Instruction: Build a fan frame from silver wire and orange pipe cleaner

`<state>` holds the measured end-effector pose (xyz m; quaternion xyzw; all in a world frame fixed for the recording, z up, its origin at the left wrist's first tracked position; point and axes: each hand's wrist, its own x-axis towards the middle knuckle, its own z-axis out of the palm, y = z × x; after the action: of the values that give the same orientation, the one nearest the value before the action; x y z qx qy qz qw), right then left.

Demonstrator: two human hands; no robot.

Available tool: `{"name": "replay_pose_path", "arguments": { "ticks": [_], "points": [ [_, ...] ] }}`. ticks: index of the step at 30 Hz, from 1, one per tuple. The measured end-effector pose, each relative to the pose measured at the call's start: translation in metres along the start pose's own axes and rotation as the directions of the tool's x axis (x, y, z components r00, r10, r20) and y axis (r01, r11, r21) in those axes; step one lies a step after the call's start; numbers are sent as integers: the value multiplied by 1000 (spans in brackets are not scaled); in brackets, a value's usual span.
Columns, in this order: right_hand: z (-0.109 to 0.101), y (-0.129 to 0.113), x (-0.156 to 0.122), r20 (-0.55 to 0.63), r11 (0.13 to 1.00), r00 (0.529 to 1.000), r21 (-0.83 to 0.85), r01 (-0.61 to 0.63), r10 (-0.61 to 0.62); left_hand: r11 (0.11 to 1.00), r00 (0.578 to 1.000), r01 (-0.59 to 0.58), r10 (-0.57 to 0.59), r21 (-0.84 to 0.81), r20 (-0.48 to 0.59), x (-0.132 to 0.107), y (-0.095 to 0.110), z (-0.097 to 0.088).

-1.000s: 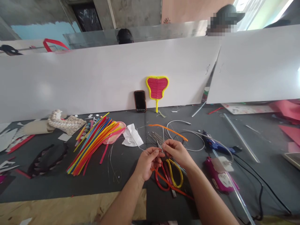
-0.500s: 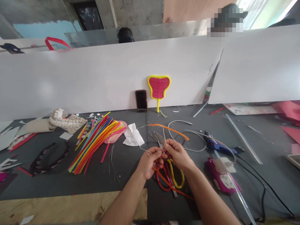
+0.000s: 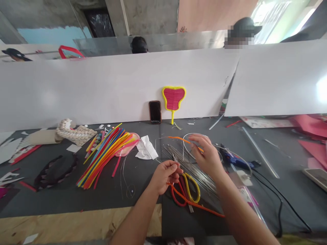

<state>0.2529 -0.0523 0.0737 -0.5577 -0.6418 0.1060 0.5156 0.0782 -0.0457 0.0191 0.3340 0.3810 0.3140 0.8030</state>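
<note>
Left hand [image 3: 165, 175] pinching wire bundle [image 3: 195, 170]; right hand [image 3: 207, 157] beyond, at orange tube [image 3: 178, 138], grip unclear.

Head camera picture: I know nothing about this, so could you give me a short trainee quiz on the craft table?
1. True or false: the phone lies flat mid-table.
2. Which hand is nearer the blue glue gun: A, left hand, or B, right hand?
3. Fill in: the scissors have one red and one ___ handle.
Key: 1 false, it leans on the white board. 2 B; the left pinches a metal wire. 3 yellow.
</note>
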Motion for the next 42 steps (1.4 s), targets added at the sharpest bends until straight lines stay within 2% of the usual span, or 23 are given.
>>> {"name": "replay_pose_path", "arguments": {
  "ticks": [1, 3, 6, 8, 10, 11, 13, 14, 16, 18, 20, 22, 25, 29, 31, 34, 35, 37, 39, 40, 42],
  "points": [
    [-2, -3, 8, 31, 996, 998, -64, 64, -62, 1000, 1000, 7, -8, 8, 24, -2, 1, 1],
    [-2, -8, 22, 139, 982, 986, -157, 110, -88, 999, 997, 22, -24, 23, 75, -6, 2, 5],
    [3, -12, 36, 311, 974, 950, -222, 35, 37, 997, 986, 48, -56, 53, 158, -15, 2, 11],
    [5, -15, 40, 354, 979, 930, -201, -32, 103, 998, 979, 28, -39, 60, 199, -21, 5, 10],
    [4, -18, 40, 352, 987, 929, -144, -66, 113, 996, 985, -68, 58, 54, 165, -25, 14, 3],
    [3, -20, 39, 356, 991, 928, -116, -70, 107, 986, 984, -151, 144, 66, 105, -27, 21, -2],
    [1, -24, 34, 400, 994, 912, -84, -66, 94, 951, 958, -277, 285, 135, -43, -31, 39, -13],
    [1, -26, 30, 432, 995, 897, -75, -63, 89, 925, 939, -318, 338, 209, -68, -33, 49, -17],
    [4, -29, 23, 487, 996, 869, -65, -61, 85, 816, 906, -356, 421, 455, -46, -35, 68, -22],
    [10, -30, 14, 515, 997, 854, -45, -62, 77, 663, 905, -352, 422, 660, 59, -35, 82, -21],
    [18, -28, 7, 524, 998, 850, -11, -60, 57, 519, 912, -342, 385, 784, 143, -33, 90, -16],
    [24, -26, 2, 514, 999, 857, 19, -49, 32, 400, 922, -291, 359, 869, 144, -28, 95, -10],
    [28, -23, -3, 491, 999, 871, 37, -27, 6, 303, 936, -237, 325, 923, 134, -24, 98, -5],
    [28, -21, -7, 429, 999, 903, -14, -29, 33, 194, 928, -280, 307, 940, 213, -24, 100, 0],
    [28, -20, -8, 396, 998, 917, -48, -32, 48, 34, 901, -298, 341, 954, 269, -25, 98, 5],
    [29, -16, -11, 377, 997, 925, -67, -23, 47, -334, 844, -270, 370, 903, 389, -26, 94, 13],
    [29, -14, -11, 376, 998, 926, -66, -20, 44, -432, 827, -257, 364, 864, 428, -26, 92, 15],
    [29, -12, -13, 378, 998, 926, -59, -7, 29, -536, 807, -244, 350, 808, 476, -25, 90, 19],
    [29, -10, -14, 367, 998, 930, -51, 23, -2, -522, 809, -236, 361, 820, 463, -22, 90, 20],
    [29, -9, -15, 352, 998, 936, -52, 44, -23, -465, 823, -236, 371, 853, 429, -21, 90, 20],
    [30, -7, -15, 310, 993, 948, -65, 97, -72, -262, 873, -239, 364, 935, 325, -17, 92, 18]
  ]
}}
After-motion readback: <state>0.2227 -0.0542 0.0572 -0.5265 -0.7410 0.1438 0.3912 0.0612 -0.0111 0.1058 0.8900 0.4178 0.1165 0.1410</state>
